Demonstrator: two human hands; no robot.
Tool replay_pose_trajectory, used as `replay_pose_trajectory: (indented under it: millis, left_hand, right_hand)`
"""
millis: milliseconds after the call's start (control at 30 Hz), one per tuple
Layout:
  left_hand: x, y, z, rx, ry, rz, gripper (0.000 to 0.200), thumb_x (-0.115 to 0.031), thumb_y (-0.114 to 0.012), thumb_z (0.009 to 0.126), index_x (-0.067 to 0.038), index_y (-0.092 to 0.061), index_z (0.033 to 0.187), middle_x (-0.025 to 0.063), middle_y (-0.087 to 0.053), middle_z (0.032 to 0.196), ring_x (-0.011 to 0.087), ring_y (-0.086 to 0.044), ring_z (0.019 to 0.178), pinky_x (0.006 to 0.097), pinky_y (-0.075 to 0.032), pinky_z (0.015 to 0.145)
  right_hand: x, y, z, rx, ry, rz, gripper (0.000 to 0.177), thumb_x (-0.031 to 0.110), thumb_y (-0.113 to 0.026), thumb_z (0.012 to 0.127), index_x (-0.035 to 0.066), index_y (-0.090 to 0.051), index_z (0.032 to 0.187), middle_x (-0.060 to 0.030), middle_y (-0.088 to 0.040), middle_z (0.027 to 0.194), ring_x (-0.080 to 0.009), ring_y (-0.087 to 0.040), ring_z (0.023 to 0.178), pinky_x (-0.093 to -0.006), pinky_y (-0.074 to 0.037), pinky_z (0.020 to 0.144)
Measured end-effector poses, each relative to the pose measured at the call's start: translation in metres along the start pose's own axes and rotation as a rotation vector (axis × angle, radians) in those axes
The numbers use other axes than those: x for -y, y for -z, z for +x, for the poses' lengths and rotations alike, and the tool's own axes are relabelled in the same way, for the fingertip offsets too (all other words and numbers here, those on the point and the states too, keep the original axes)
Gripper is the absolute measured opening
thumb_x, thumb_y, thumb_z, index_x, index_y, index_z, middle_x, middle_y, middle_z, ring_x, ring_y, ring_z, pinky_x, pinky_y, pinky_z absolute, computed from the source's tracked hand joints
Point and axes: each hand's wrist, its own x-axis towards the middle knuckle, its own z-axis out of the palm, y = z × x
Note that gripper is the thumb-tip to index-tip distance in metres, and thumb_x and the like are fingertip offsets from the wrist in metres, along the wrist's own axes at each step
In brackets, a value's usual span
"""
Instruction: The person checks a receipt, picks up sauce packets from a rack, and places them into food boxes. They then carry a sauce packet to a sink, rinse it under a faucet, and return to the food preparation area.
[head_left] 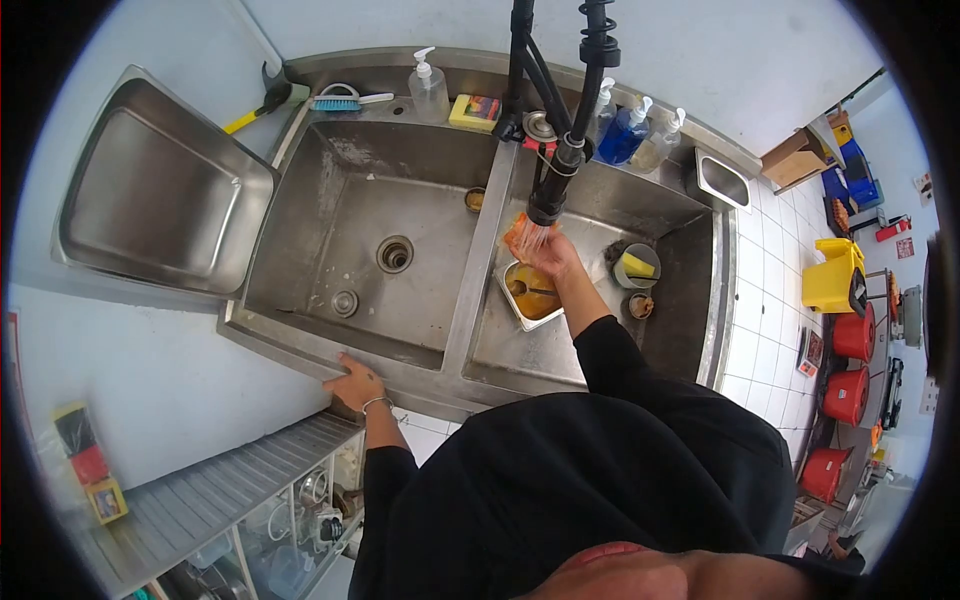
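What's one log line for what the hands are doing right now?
left hand: resting on sink rim | right hand: holding orange piece under faucet spray | below: steel pan

I see a black long-sleeved top point(570, 470) down to both wrists, with a thin silver bangle point(376, 403) beside the left hand point(352, 385).

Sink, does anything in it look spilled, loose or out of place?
Mostly tidy. In the left basin a round plug lies loose beside the open drain. In the right basin a steel pan holds orange-brown liquid, below the orange packet that the right hand holds under the faucet.
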Motion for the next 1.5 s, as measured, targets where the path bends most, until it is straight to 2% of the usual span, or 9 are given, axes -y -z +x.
replay_pose_trajectory:
  millis: [233, 433, 633, 733, 833, 933, 1133, 1333, 1500]
  left_hand:
    - [0.000, 0.000, 0.001, 0.014, 0.002, 0.002, 0.068, -0.056, -0.047, 0.090, 0.009, -0.034, 0.105, 0.0374, -0.058, 0.093, 0.0505, -0.059, 0.088, 0.0524, -0.047, 0.078]
    - [0.003, -0.003, 0.004, 0.017, 0.003, -0.012, 0.069, -0.056, -0.047, 0.089, 0.009, -0.034, 0.106, 0.0375, -0.058, 0.094, 0.0500, -0.059, 0.089, 0.0521, -0.047, 0.079]
    - [0.003, -0.003, 0.004, 0.020, 0.008, 0.015, 0.069, -0.056, -0.048, 0.089, 0.009, -0.034, 0.107, 0.0376, -0.058, 0.094, 0.0494, -0.060, 0.088, 0.0521, -0.048, 0.078]
    - [0.003, -0.003, 0.004, 0.023, 0.013, 0.026, 0.069, -0.056, -0.048, 0.089, 0.009, -0.034, 0.107, 0.0372, -0.058, 0.095, 0.0492, -0.060, 0.088, 0.0520, -0.048, 0.078]
    - [0.005, -0.004, 0.005, 0.016, 0.002, 0.015, 0.068, -0.055, -0.050, 0.089, 0.009, -0.034, 0.108, 0.0369, -0.058, 0.095, 0.0492, -0.060, 0.089, 0.0519, -0.048, 0.079]
    - [0.003, -0.002, 0.003, 0.016, -0.013, 0.005, 0.068, -0.054, -0.051, 0.089, 0.009, -0.034, 0.108, 0.0369, -0.058, 0.095, 0.0495, -0.060, 0.089, 0.0519, -0.048, 0.080]
    - [0.004, -0.003, 0.003, 0.026, -0.009, 0.014, 0.067, -0.052, -0.053, 0.088, 0.009, -0.034, 0.108, 0.0369, -0.058, 0.096, 0.0501, -0.060, 0.089, 0.0517, -0.047, 0.080]
    - [0.003, -0.003, 0.004, 0.029, -0.008, -0.002, 0.067, -0.050, -0.054, 0.088, 0.011, -0.034, 0.108, 0.0378, -0.058, 0.097, 0.0500, -0.060, 0.090, 0.0511, -0.048, 0.079]
    - [0.009, -0.009, 0.009, 0.022, -0.018, 0.016, 0.069, -0.051, -0.053, 0.088, 0.011, -0.033, 0.111, 0.0374, -0.059, 0.097, 0.0493, -0.061, 0.089, 0.0511, -0.049, 0.079]
  right_hand:
    - [-0.010, -0.001, 0.006, -0.060, 0.036, -0.197, 0.033, 0.027, -0.033, 0.102, 0.007, -0.046, 0.124, -0.0186, -0.056, 0.114, -0.0364, -0.057, 0.104, -0.0611, -0.045, 0.091]
    - [-0.019, -0.014, 0.000, -0.177, 0.024, -0.088, 0.034, 0.033, -0.034, 0.101, 0.011, -0.049, 0.123, -0.0155, -0.057, 0.096, -0.0294, -0.058, 0.076, -0.0504, -0.049, 0.067]
    - [-0.012, -0.016, -0.014, 0.287, -0.200, -0.058, 0.044, 0.044, -0.040, 0.095, 0.012, -0.054, 0.121, -0.0091, -0.048, 0.083, -0.0143, -0.040, 0.054, -0.0293, -0.035, 0.048]
    - [-0.017, -0.049, -0.035, 0.529, -0.259, 0.036, 0.049, 0.045, -0.041, 0.095, 0.009, -0.052, 0.126, -0.0114, -0.052, 0.088, -0.0175, -0.049, 0.061, -0.0309, -0.043, 0.049]
    - [-0.026, -0.059, -0.035, 0.217, -0.075, -0.033, 0.054, 0.045, -0.039, 0.095, 0.008, -0.048, 0.133, -0.0152, -0.056, 0.100, -0.0246, -0.057, 0.075, -0.0382, -0.054, 0.064]
    - [-0.033, -0.063, -0.033, 0.215, -0.044, -0.030, 0.054, 0.045, -0.038, 0.096, 0.008, -0.046, 0.135, -0.0189, -0.055, 0.112, -0.0310, -0.060, 0.092, -0.0445, -0.055, 0.081]
    - [-0.029, -0.033, -0.016, 0.458, -0.077, 0.155, 0.048, 0.036, -0.036, 0.099, 0.005, -0.047, 0.135, -0.0223, -0.055, 0.120, -0.0380, -0.059, 0.105, -0.0517, -0.050, 0.091]
    - [-0.033, -0.038, -0.011, 0.124, 0.132, 0.021, 0.042, 0.030, -0.033, 0.101, 0.007, -0.049, 0.133, -0.0222, -0.051, 0.129, -0.0437, -0.056, 0.110, -0.0529, -0.050, 0.092]
    - [-0.026, -0.046, -0.032, 0.171, -0.008, 0.033, 0.028, 0.019, -0.042, 0.098, 0.008, -0.055, 0.121, -0.0193, -0.051, 0.127, -0.0281, -0.063, 0.086, -0.0338, -0.057, 0.066]
